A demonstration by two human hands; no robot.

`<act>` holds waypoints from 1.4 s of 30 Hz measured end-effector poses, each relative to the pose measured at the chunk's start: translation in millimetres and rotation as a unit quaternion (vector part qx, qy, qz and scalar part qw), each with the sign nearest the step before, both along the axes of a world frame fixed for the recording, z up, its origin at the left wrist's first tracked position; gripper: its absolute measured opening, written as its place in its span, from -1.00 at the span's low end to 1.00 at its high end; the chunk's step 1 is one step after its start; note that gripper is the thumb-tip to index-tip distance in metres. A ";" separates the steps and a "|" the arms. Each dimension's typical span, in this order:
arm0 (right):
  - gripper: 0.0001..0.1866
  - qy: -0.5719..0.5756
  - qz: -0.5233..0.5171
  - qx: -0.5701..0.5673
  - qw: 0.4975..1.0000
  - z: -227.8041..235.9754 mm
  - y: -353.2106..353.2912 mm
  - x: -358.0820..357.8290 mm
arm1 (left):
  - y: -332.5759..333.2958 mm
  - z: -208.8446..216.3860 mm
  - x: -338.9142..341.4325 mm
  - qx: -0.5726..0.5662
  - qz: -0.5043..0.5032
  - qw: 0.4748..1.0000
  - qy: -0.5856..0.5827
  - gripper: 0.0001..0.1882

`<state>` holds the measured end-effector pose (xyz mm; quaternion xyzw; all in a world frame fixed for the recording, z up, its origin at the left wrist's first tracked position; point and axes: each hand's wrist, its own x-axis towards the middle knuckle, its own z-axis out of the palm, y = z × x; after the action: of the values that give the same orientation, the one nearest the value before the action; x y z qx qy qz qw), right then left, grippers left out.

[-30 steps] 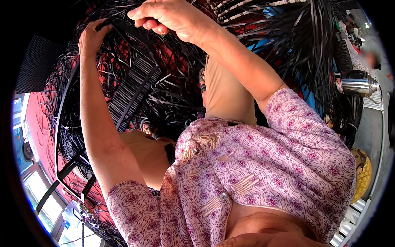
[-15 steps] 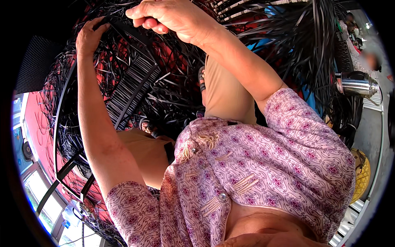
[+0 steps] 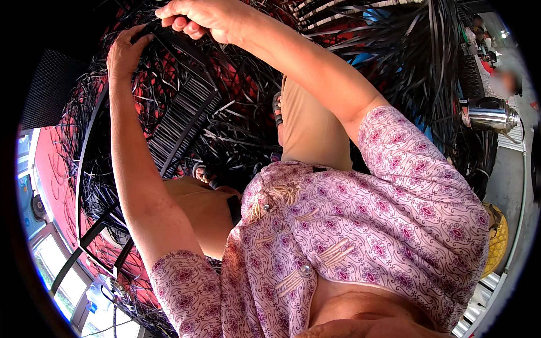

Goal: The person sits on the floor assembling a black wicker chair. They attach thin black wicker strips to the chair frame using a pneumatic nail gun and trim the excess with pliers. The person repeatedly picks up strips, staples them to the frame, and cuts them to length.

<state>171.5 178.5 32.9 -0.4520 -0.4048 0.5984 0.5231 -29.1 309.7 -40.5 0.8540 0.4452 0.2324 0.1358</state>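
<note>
At the upper left my left hand (image 3: 127,55) is closed around a dark edge of a black frame (image 3: 180,59), its thumb and fingers on either side. Just to the right and above, my right hand (image 3: 205,19) is curled with thumb and forefinger pinched together. Whatever sits in that pinch is too dark and small to make out. Below the hands, a panel of closely laid black strips (image 3: 179,127) spans part of the frame. Tangled loose black strips (image 3: 242,138) lie around it over a red surface.
A thick bundle of long black strips (image 3: 417,62) hangs at the upper right. Beside it stands a metal flask (image 3: 489,117). A dark woven panel (image 3: 53,90) is at the far left, with black frame bars (image 3: 84,248) below. A yellow seat (image 3: 495,242) shows at right.
My right hand has moved left and slightly up, closer to my left hand. My left hand has shifted only slightly to the right.
</note>
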 end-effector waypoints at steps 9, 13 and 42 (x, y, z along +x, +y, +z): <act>-0.84 0.007 0.072 -0.213 0.974 -61.8 68.7 0.2 | -5.8 5.0 4.5 0.014 -0.045 0.999 0.014 -0.52; -0.85 0.005 0.113 -0.246 0.963 -81.3 85.9 12.0 | -7.9 4.4 7.7 -0.013 -0.065 0.997 -0.043 -0.52; -0.82 -0.058 0.109 -0.216 0.969 -63.0 101.1 -4.9 | -118.7 7.5 47.3 -0.543 0.004 0.770 -0.336 -0.62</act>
<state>166.7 279.6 -30.1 -0.5418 -0.3420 0.6977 0.3204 18.1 191.0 -33.0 0.5039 0.4268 0.2243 0.7167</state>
